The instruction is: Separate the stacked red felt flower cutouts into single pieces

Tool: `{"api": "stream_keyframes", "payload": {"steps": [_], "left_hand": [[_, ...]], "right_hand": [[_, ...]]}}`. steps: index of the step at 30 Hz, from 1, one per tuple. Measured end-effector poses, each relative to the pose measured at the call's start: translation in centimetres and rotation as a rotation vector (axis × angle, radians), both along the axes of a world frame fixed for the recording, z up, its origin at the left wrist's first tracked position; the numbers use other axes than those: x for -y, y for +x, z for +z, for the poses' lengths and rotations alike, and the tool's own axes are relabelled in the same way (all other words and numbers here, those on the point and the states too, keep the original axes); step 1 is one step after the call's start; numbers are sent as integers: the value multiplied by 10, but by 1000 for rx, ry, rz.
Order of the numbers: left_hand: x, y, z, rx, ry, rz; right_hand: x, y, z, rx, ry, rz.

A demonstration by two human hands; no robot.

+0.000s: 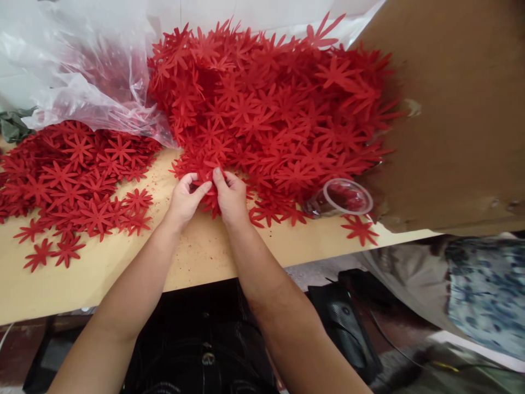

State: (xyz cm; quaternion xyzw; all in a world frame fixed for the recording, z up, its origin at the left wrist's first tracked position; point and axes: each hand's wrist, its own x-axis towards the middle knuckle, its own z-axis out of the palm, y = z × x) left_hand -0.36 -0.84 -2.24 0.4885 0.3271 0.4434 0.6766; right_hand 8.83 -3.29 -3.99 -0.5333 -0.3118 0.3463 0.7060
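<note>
My left hand and my right hand are close together at the front of a large heap of red flower-shaped cutouts. Both pinch a red flower piece between thumb and fingers; its lower petals hang between the hands. The left thumb points right, across the piece, and the right thumb lies on its upper part. How many layers are held cannot be told. To the left of my hands, a lower pile of similar red flowers spreads over the pale yellow table.
A clear plastic cup lies tilted at the heap's right front. Beside it stands a large brown cardboard sheet. A translucent plastic bag sits behind the left pile. The table's front edge runs below my forearms, with a black item beneath.
</note>
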Motion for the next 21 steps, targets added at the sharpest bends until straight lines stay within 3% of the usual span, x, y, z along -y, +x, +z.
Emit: {"api": "stream_keyframes", "payload": {"steps": [3,10,21], "left_hand": [[-1,1,-1,-11,5,4],[-6,-1,2,-88,-56,144],[-5,-1,3,-22,-87,166]], "right_hand": [[0,-1,2,-39,7,-24],[5,-7,6,-115,57,246],[0,-4,-2,-136,111,206]]}}
